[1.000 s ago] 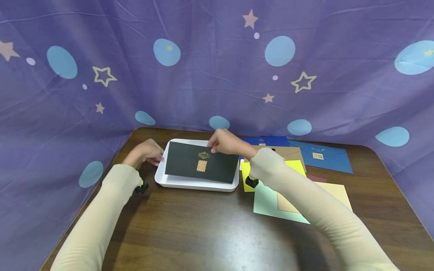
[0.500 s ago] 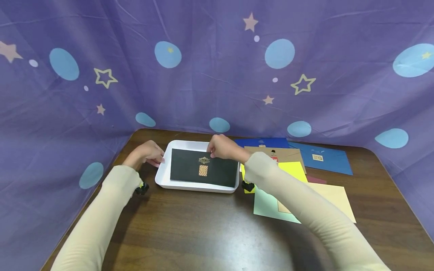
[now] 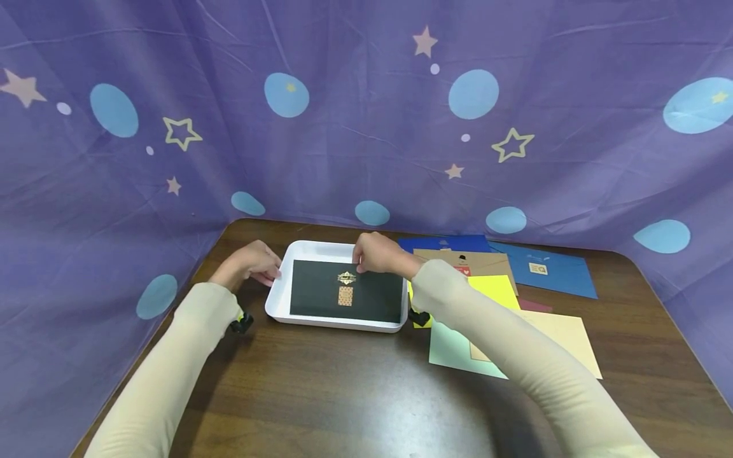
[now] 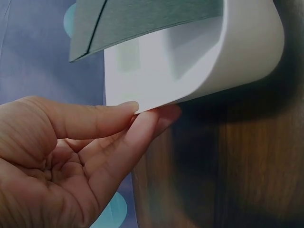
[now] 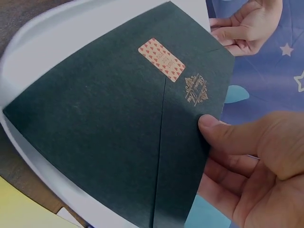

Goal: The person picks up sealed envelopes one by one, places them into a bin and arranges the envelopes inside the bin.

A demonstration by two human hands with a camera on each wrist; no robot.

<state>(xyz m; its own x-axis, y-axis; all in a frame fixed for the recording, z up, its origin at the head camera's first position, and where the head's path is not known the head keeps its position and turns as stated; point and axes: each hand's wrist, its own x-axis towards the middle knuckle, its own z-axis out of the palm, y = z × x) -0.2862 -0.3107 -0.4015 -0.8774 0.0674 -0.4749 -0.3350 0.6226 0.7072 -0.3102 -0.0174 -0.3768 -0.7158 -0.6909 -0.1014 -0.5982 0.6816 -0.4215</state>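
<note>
A dark green envelope (image 3: 321, 289) with gold lettering and a heart-patterned sticker lies over the white tray (image 3: 279, 305). My right hand (image 3: 378, 253) pinches its far edge, thumb on top and fingers beneath, as the right wrist view shows. At the tray's left end, my left hand (image 3: 258, 262) pinches the rim between thumb and fingers; the left wrist view shows this grip (image 4: 95, 137) close up. In that view the envelope's edge stands above the tray floor.
Right of the tray lie a yellow envelope (image 3: 498, 289), a brown one (image 3: 492, 262), two blue ones, a mint green sheet (image 3: 452, 346) and a cream envelope (image 3: 567, 331), overlapping. A purple starry curtain (image 3: 366, 127) hangs behind the wooden table (image 3: 321, 394).
The envelope has come down and toward me, levelling out over the tray, with my right hand still pinching it. My left hand keeps its hold on the tray rim.
</note>
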